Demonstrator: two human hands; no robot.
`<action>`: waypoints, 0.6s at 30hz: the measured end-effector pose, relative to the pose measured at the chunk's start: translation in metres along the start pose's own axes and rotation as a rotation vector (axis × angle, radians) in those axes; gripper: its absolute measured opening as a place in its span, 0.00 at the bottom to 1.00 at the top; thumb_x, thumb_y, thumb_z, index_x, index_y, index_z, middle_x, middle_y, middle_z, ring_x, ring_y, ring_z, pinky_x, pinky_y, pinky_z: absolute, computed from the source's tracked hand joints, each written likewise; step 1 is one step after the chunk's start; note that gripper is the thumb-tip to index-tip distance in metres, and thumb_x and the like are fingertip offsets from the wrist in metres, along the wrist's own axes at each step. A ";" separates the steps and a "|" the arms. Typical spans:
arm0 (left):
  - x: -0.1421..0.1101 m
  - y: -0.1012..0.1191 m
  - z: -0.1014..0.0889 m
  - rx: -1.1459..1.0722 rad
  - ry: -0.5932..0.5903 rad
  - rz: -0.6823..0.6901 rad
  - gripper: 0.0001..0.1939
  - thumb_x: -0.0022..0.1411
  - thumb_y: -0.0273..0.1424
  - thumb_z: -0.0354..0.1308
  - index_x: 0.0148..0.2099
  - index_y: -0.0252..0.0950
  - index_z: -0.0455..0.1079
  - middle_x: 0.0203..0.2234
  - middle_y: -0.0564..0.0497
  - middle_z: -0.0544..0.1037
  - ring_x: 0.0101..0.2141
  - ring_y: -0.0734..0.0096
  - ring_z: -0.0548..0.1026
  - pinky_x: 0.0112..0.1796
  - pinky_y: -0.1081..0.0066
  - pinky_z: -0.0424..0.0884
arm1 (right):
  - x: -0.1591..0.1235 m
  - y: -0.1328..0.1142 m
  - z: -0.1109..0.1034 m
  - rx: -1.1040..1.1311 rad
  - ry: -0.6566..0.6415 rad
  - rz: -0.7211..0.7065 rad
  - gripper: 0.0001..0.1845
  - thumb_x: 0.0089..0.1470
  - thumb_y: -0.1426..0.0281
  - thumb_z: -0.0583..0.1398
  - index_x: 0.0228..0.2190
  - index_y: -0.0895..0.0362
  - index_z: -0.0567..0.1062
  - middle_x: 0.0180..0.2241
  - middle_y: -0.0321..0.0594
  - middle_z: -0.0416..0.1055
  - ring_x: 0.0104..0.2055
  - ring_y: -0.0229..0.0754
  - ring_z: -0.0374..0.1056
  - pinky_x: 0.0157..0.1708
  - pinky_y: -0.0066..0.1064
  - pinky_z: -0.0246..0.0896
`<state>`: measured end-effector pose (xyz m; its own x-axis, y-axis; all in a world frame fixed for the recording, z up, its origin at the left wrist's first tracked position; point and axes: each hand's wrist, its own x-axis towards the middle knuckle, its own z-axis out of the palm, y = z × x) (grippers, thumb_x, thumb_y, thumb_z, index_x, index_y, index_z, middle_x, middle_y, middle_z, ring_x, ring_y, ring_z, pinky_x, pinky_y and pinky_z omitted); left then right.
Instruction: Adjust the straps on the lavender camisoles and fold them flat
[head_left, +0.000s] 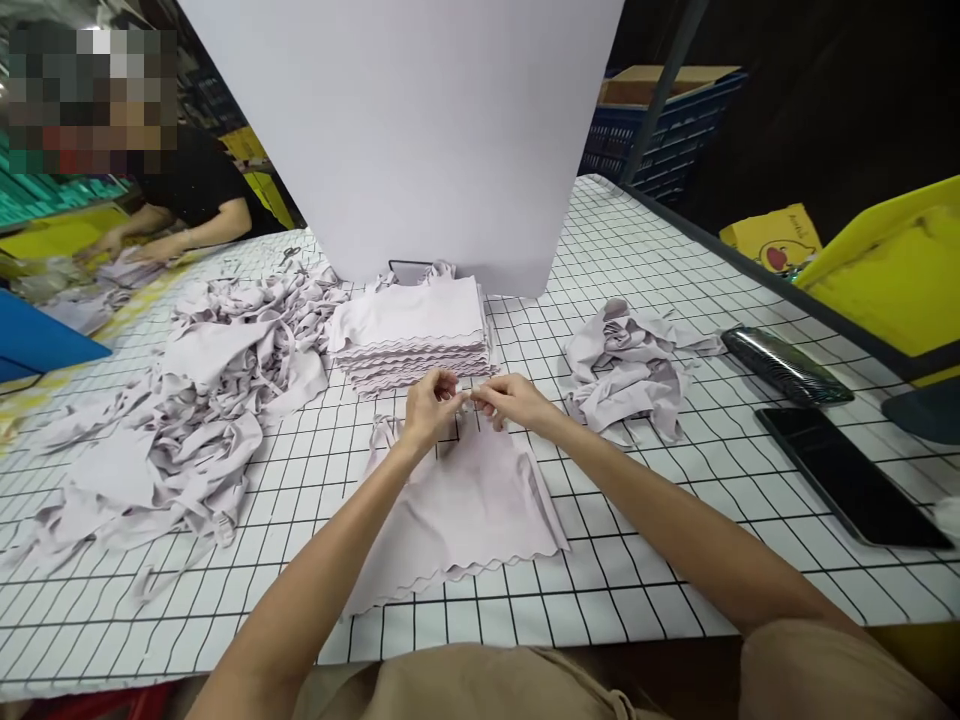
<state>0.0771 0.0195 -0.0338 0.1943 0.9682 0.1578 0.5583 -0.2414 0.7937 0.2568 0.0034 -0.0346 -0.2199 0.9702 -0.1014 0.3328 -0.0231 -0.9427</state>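
Observation:
A pale lilac garment with a wavy hem lies spread on the table in front of me, its hem toward me. At its top edge, my left hand is closed, thumb and forefinger pinching a narrow bit of the garment. Right beside it, my right hand pinches the same spot, and the fingertips of both hands nearly meet. My fingers partly hide the piece between them. Just beyond my hands rises a neat stack of folded lilac garments with wavy edges.
A loose heap of lilac garments spreads on the left, a smaller crumpled pile on the right. A dark glossy case and a phone lie far right. A white panel stands behind the stack. A co-worker sits at left.

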 end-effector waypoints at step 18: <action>-0.039 0.007 0.007 -0.177 0.092 0.176 0.04 0.56 0.26 0.60 0.31 0.38 0.67 0.27 0.53 0.74 0.30 0.70 0.71 0.35 0.69 0.69 | -0.002 -0.030 -0.003 0.702 0.138 -0.107 0.08 0.39 0.67 0.73 0.27 0.54 0.83 0.34 0.38 0.78 0.37 0.39 0.70 0.36 0.32 0.66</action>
<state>0.0790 -0.0201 -0.0380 0.1974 0.9162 0.3488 0.3714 -0.3992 0.8383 0.2504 0.0034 -0.0051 -0.0846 0.9964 -0.0001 -0.3618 -0.0308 -0.9318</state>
